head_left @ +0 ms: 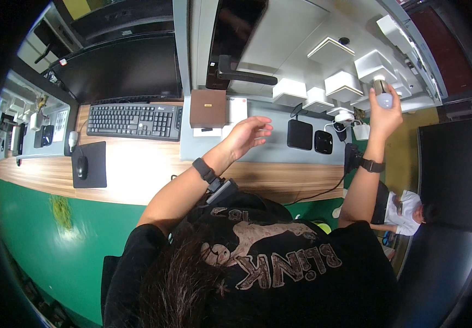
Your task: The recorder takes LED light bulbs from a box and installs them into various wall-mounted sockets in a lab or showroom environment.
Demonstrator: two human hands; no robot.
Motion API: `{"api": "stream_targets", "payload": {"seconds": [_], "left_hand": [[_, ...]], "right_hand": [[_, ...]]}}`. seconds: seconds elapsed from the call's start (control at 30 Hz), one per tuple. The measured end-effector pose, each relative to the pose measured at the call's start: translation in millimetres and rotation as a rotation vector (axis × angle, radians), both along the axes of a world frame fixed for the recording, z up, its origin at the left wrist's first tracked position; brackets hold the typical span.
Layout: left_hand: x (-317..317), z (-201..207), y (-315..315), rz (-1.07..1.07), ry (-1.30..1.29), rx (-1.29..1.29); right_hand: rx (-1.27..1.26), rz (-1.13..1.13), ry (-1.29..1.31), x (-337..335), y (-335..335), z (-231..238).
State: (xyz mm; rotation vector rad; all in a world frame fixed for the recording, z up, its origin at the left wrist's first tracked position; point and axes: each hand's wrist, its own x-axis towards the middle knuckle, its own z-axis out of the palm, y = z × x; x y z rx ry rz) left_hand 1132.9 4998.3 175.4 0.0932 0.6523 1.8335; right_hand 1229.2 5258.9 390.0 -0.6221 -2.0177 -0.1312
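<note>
My right hand is raised at the upper right, its fingers closed round a light bulb with a whitish globe. The bulb's metallic end points up toward a white boxy fixture on the upright panel; whether it is screwed in there, I cannot tell. Lower and to the left, my left hand hovers over the grey counter top with loosely bent fingers and nothing in them. Close to it are a brown box and a white sheet.
Several white switch boxes jut from the panel, beside a dark door handle. Two black devices and cables lie on the counter. Further left are a keyboard, a mouse and a monitor. Another person is at the right.
</note>
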Motion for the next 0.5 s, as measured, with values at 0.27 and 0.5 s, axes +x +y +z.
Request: {"api": "stream_targets", "payload": {"seconds": [0.27, 0.5], "left_hand": [[0.1, -7.1, -2.3, 0.024, -0.038, -0.04], [2.0, -11.2, -13.9, 0.033, -0.039, -0.056]], "right_hand": [[-0.186, -0.088, 0.039, -4.0, 2.4, -1.6], [-0.026, -0.029, 0.006, -5.4, -2.2, -5.5]]}}
